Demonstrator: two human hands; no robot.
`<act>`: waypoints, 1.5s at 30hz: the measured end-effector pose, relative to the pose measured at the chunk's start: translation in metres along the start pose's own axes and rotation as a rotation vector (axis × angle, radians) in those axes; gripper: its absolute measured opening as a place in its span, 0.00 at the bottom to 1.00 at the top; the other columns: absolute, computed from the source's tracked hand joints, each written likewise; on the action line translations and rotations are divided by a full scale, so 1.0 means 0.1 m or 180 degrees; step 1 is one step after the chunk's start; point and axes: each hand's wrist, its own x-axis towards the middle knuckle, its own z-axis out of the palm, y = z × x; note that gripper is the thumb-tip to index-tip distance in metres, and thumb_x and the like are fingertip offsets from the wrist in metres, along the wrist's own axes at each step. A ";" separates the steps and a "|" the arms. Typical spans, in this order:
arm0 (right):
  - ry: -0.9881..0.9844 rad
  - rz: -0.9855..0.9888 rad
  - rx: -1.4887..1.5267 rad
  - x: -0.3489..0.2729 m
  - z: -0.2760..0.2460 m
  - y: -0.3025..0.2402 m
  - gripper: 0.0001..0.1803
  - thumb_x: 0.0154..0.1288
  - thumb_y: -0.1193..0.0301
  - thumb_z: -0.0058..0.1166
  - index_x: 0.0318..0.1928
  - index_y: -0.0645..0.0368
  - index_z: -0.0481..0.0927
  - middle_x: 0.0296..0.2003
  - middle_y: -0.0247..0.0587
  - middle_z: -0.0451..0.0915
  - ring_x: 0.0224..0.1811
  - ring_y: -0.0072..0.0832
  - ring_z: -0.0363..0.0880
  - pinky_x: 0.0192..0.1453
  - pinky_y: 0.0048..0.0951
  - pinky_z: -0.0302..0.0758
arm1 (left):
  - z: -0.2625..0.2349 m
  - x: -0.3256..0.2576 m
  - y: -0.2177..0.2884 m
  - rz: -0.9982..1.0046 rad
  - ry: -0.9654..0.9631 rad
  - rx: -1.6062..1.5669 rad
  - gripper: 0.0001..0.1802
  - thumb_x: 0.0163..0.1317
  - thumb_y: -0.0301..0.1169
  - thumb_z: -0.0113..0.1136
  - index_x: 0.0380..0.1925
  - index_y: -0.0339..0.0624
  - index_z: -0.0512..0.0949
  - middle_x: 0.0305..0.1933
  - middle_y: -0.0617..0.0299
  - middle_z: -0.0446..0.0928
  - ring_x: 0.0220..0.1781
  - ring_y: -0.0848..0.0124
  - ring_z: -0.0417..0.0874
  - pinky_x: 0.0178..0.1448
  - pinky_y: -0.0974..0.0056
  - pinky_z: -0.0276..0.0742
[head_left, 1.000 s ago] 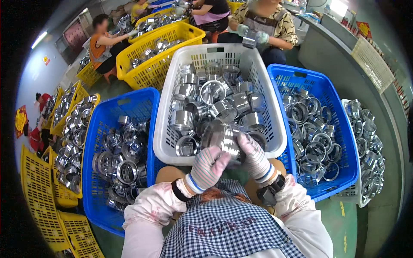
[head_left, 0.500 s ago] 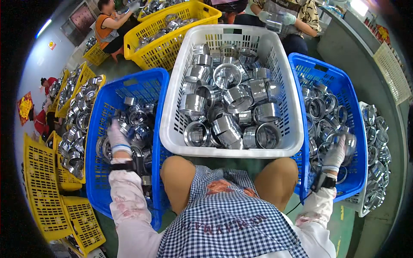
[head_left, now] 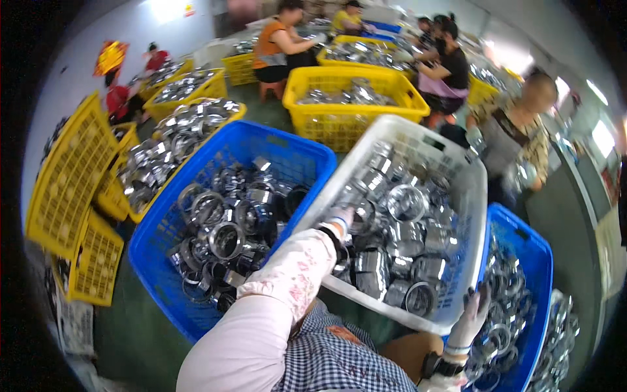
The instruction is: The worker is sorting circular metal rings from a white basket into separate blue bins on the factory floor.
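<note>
While both hands grip the white crate (head_left: pixel 471 215), left hand (head_left: pixel 337 225) and right hand (head_left: pixel 471 315) clamped on its rim, metal rings (head_left: pixel 405 202) fill it unsorted.

glossy metal rings (head_left: pixel 406 202) in a white plastic crate (head_left: pixel 471 196).

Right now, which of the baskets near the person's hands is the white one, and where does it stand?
The white basket stands between the two blue baskets, full of shiny metal rings. The left hand reaches into it; the right hand is at its near corner.
</note>
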 end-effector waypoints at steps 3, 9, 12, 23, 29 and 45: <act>-0.0311 -0.0161 -0.0697 -0.05 -0.14 0.17 0.30 0.76 0.59 0.47 0.70 0.63 0.62 0.66 0.46 0.68 0.61 0.34 0.73 0.63 0.33 0.71 | 0.27 -0.75 0.70 0.1229 0.0255 -0.0592 0.23 0.63 0.49 0.51 0.45 0.45 0.83 0.51 0.48 0.82 0.55 0.51 0.81 0.59 0.52 0.74; -0.1281 -0.0673 -0.0932 -0.08 0.68 -0.33 0.24 0.74 0.72 0.46 0.66 0.69 0.66 0.61 0.50 0.73 0.62 0.34 0.72 0.65 0.29 0.69 | -0.04 -0.23 0.04 0.2670 -0.0794 0.2436 0.16 0.64 0.37 0.55 0.46 0.43 0.82 0.48 0.45 0.82 0.50 0.51 0.84 0.57 0.52 0.77; -0.0954 -0.0067 -0.0104 -0.12 0.51 -0.31 0.22 0.74 0.73 0.46 0.65 0.68 0.69 0.59 0.44 0.75 0.58 0.27 0.73 0.62 0.27 0.69 | -0.03 -0.63 0.55 0.1480 -0.2033 0.0166 0.20 0.61 0.32 0.59 0.54 0.44 0.80 0.57 0.52 0.80 0.60 0.58 0.79 0.65 0.60 0.71; -0.0806 0.0032 -0.0561 -0.34 0.03 -0.06 0.25 0.76 0.64 0.44 0.65 0.68 0.68 0.57 0.46 0.76 0.56 0.31 0.76 0.58 0.31 0.74 | 0.62 0.01 0.56 0.0990 0.0220 -0.0113 0.21 0.62 0.47 0.59 0.46 0.46 0.84 0.45 0.55 0.85 0.45 0.59 0.85 0.51 0.55 0.78; -0.0471 -0.0189 -0.0823 0.00 -0.05 0.13 0.27 0.76 0.59 0.46 0.66 0.63 0.68 0.59 0.42 0.74 0.55 0.30 0.75 0.53 0.30 0.76 | -0.17 -1.39 1.37 0.1834 -0.0473 -0.1488 0.17 0.57 0.38 0.68 0.42 0.38 0.84 0.45 0.56 0.86 0.48 0.65 0.85 0.54 0.63 0.77; 0.0180 -0.2137 -0.2519 -0.16 0.69 -0.54 0.22 0.77 0.56 0.44 0.54 0.63 0.73 0.47 0.44 0.78 0.49 0.32 0.76 0.52 0.35 0.75 | -0.88 -3.17 1.23 0.5289 0.0351 -0.0612 0.19 0.61 0.42 0.62 0.20 0.42 0.71 0.24 0.59 0.71 0.27 0.60 0.75 0.35 0.57 0.69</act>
